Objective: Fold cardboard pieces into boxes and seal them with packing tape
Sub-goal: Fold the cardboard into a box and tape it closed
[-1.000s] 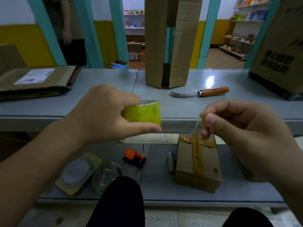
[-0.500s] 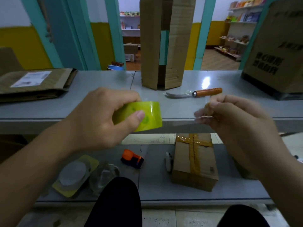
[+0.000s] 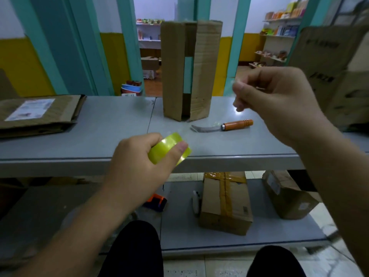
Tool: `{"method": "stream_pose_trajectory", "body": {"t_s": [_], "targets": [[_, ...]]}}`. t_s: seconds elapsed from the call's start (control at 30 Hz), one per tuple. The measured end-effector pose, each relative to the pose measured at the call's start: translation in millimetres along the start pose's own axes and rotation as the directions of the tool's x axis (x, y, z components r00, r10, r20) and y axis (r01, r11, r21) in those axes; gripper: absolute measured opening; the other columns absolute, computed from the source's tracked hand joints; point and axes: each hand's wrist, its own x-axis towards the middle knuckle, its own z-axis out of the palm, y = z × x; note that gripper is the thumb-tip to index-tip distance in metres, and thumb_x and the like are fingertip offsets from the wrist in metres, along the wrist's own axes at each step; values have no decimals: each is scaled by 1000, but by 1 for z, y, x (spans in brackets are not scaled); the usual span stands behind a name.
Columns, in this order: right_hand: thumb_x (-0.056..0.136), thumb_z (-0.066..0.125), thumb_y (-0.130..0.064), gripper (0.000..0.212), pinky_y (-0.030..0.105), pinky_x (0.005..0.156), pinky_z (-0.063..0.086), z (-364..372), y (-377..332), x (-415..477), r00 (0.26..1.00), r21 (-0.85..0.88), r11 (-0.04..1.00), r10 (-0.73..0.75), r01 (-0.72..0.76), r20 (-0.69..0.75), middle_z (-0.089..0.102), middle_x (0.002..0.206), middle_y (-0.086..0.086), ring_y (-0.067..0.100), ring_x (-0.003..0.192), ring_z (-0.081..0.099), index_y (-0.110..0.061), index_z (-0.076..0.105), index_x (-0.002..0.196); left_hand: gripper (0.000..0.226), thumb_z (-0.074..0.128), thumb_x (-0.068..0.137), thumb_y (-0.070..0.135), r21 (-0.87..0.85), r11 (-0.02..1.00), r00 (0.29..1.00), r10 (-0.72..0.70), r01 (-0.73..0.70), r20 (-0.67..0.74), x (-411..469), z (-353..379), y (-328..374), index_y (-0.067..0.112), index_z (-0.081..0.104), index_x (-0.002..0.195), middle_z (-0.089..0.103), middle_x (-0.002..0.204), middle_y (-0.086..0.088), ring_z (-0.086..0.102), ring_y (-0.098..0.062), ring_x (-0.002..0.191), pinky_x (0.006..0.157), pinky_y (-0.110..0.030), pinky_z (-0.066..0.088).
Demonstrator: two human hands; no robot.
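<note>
Grey surface point(image 3: 89, 136) carrying upright unsealed cardboard box point(image 3: 179, 72), standing beyond and between both sets of fingers. Lower now than half second ago, left hand point(image 3: 137, 168) gripping yellow-green tape roll point(image 3: 167, 150), fingers point(image 3: 180, 146) curling round it. Meanwhile right hand point(image 3: 283, 100) rising up and away, fingers point(image 3: 241, 90) pinching clear tape end, strip itself barely showing. Gap widening: tape length being drawn out, likely for sealing box seam. Knife point(image 3: 229, 125) lying below right fingers, probably waiting for cut.

The yellow-green tape roll point(image 3: 168, 147) tilts above the front edge of the table point(image 3: 89, 140). 1 tall cardboard piece point(image 3: 205, 70) stands upright on it; 1 taped box point(image 3: 225, 204) lies on the lower shelf point(image 3: 179, 232).
</note>
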Motion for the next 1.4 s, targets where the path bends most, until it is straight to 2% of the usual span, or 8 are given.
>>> {"method": "stream_pose_trajectory", "body": {"t_s": [0.23,0.4,0.63,0.73,0.9,1.07,1.27,1.4], "targets": [[98,67,-19,11,23,71,57,0,-16,35,992,-86,996,-18,30,128,71,82,5,14,73,70,-10,72,100,33,52,97,56,-323,939,993,-111,118,40,-43,29,19,26,61,86,64,70,-1,64,-21,60,53,-49,51],[98,67,-16,11,21,71,58,8,-29,46,982,-124,984,-107,127,157,70,82,3,10,71,69,-6,72,100,40,59,93,62,-400,890,971,-239,217,-6,-43,38,21,24,64,83,64,64,-4,69,-25,60,52,-54,54],[97,68,-21,5,18,71,58,8,-46,63,968,-207,956,-173,209,182,70,79,-6,6,70,70,-20,71,93,61,70,94,57,-550,756,916,-399,355,42,-33,49,12,10,57,57,60,49,-13,60,-18,43,45,-29,45],[98,68,-20,7,23,74,60,11,-45,67,956,-238,937,-208,255,206,70,82,-6,9,73,71,-23,70,93,62,63,86,62,-580,705,893,-439,408,96,-32,59,9,12,53,50,57,47,-17,57,-18,41,46,-24,42],[99,66,-21,7,28,77,62,17,-37,75,958,-276,928,-193,249,213,71,84,-2,11,74,70,-24,70,93,65,63,93,62,-641,659,905,-397,395,150,-42,69,7,0,62,76,60,58,-15,62,-13,51,49,-23,47],[98,68,-23,4,25,74,62,4,-50,79,962,-267,934,-186,237,203,71,82,4,9,74,70,-23,70,94,38,72,94,55,-668,626,908,-362,403,209,-49,71,5,17,75,90,73,77,-6,67,-13,70,61,-23,51],[98,68,-25,2,29,72,63,-10,-81,91,955,-273,918,-257,289,147,71,89,3,11,75,71,-25,69,97,31,70,84,60,-660,680,944,-290,320,159,-36,53,21,33,76,98,78,86,-2,73,-13,79,68,-26,56],[97,70,-28,1,33,75,64,-13,-95,119,959,-307,909,-267,283,93,71,101,-4,12,80,72,-28,70,96,26,67,95,47,-608,740,958,-217,286,187,-5,38,31,22,75,98,78,90,0,75,-13,85,72,-26,58]]}}
